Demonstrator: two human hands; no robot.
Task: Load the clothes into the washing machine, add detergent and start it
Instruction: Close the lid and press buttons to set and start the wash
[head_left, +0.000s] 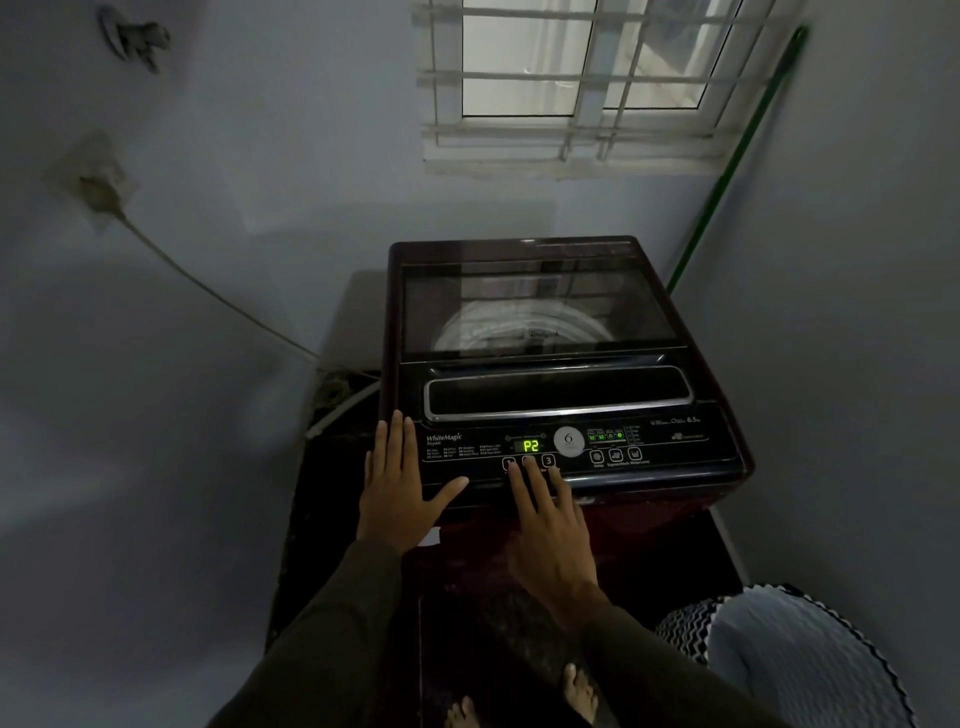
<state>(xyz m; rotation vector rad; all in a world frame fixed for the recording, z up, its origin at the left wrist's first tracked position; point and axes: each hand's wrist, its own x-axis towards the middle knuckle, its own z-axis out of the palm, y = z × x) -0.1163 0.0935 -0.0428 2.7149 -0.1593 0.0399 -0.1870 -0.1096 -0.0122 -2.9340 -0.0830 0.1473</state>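
The right hand (550, 525) is lying open and holding nothing, its fingertips (513, 469) touching the numbered buttons (528, 461) on the control panel (571, 452). The left hand (400, 488) is resting flat and spread wide on the panel's left end, thumb pointing right, also holding nothing. Just above the buttons, the display (530, 446) is showing "P2" in green. The washing machine (561, 364) is standing in the corner under a barred window (582, 78), its glass lid (535, 306) closed over the drum. A cord (208, 291) is running from a wall socket (98, 189) toward the machine. A patterned basket (800, 660) is sitting at lower right. No clothes or detergent are visible.
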